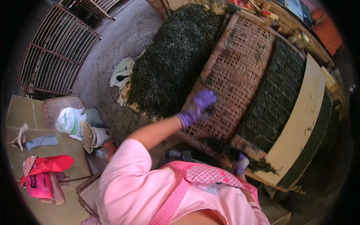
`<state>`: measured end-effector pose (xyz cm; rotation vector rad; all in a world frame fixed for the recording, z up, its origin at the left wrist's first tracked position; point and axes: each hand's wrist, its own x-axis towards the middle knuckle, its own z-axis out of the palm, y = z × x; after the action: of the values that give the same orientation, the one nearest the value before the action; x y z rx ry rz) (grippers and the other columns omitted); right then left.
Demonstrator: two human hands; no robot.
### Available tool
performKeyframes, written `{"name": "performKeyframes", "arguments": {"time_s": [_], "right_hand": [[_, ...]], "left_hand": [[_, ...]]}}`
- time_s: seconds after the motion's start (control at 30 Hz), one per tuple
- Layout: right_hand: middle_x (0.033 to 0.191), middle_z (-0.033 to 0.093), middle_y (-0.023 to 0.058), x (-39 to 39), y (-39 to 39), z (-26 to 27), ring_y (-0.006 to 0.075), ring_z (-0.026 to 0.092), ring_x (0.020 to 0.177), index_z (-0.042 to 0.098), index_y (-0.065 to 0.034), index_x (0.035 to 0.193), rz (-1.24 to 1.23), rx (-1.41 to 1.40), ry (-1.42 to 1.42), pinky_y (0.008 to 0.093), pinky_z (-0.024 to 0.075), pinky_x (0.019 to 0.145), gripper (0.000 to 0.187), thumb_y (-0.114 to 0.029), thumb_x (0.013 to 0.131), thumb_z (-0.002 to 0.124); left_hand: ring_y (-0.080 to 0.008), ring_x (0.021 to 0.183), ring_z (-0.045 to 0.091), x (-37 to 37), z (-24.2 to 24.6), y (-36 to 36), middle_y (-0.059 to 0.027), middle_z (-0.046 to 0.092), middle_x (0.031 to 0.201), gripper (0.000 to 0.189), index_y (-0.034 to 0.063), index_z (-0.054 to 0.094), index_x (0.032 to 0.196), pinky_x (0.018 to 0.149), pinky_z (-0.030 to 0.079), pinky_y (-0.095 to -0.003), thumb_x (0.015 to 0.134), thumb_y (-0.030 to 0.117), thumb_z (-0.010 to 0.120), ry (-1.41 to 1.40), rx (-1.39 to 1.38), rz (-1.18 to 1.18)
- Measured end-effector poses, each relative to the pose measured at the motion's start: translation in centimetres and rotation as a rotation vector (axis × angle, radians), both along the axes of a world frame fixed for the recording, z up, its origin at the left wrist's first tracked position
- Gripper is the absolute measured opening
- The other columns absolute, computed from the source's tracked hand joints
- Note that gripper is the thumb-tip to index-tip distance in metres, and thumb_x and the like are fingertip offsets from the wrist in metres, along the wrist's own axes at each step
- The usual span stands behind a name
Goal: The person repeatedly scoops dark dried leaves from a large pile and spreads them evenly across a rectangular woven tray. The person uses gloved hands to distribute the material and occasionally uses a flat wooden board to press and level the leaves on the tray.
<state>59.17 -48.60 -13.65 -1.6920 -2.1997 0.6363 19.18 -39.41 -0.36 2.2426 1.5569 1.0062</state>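
Observation:
My left hand (200,106), in a purple glove, is over the near left part of a brown slatted lattice panel (234,64). It is blurred, and a dark patch lies beside its fingers; I cannot tell whether it grips anything. My right hand (242,164), gloved in purple and partly hidden by my apron, is low at the near edge of the wooden frame (222,161). Its fingers do not show clearly. Right of the lattice runs a band of dark green shredded leaf material (271,95). A pale board (301,121) lies beyond that band, bearing a few scraps.
A large heap of the same dark material (174,59) lies left of the lattice, beside a white sack (123,71). Slatted racks (57,47) stand at the far left. Pink and red bags (40,184) and a white bag (70,121) rest on the left-hand boards.

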Motion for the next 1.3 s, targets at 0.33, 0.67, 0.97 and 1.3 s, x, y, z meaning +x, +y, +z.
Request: {"name": "performKeyframes", "arguments": {"time_s": [0.33, 0.67, 0.97, 1.3], "right_hand": [[0.121, 0.061, 0.0084, 6.0, -3.7, -9.4, 0.0221, 0.059, 0.111, 0.057, -0.0044, 0.121, -0.13, -0.276, -0.278, 0.0357, 0.0492, 0.09, 0.037, -0.027, 0.093, 0.048], [0.097, 0.068, 0.0058, 1.5, -4.6, -0.7, 0.0264, 0.066, 0.082, 0.059, -0.0069, 0.118, -0.027, -0.445, -0.612, 0.0377, 0.0503, 0.066, 0.051, -0.041, 0.08, 0.061], [0.113, 0.061, 0.008, -0.1, -0.3, 1.4, 0.0269, 0.058, 0.103, 0.052, -0.0055, 0.126, 0.009, -0.481, -0.643, 0.0418, 0.051, 0.078, 0.049, -0.035, 0.086, 0.052], [0.099, 0.065, 0.0124, -1.5, 0.6, 2.3, 0.0311, 0.064, 0.084, 0.061, -0.0139, 0.11, 0.082, -0.206, -0.517, 0.0411, 0.0524, 0.07, 0.035, -0.037, 0.084, 0.059]], "left_hand": [[-0.0427, 0.138, 0.022, -22.1, -0.6, 36.6, -0.0156, 0.027, 0.151, 0.082, 0.0198, 0.046, 0.137, 0.108, 0.02, -0.0634, 0.074, 0.07, 0.058, -0.147, -0.549, 1.245], [-0.0292, 0.107, 0.056, -23.5, -5.8, 29.6, -0.0217, 0.054, 0.122, 0.049, 0.007, 0.046, 0.132, 0.092, 0.046, -0.037, 0.088, 0.025, 0.058, -0.052, -0.288, 0.578], [-0.0412, 0.112, 0.05, -20.7, -3.2, 29.9, -0.0174, 0.047, 0.129, 0.075, 0.0137, 0.044, 0.132, 0.089, 0.048, -0.0477, 0.069, 0.038, 0.077, 0.371, -0.426, 1.002], [-0.0277, 0.101, 0.061, -30.3, 7.2, 24.5, -0.0118, 0.062, 0.114, 0.037, 0.0138, 0.061, 0.119, 0.09, 0.047, -0.0406, 0.083, 0.024, 0.062, 0.237, 0.144, 0.567]]}}
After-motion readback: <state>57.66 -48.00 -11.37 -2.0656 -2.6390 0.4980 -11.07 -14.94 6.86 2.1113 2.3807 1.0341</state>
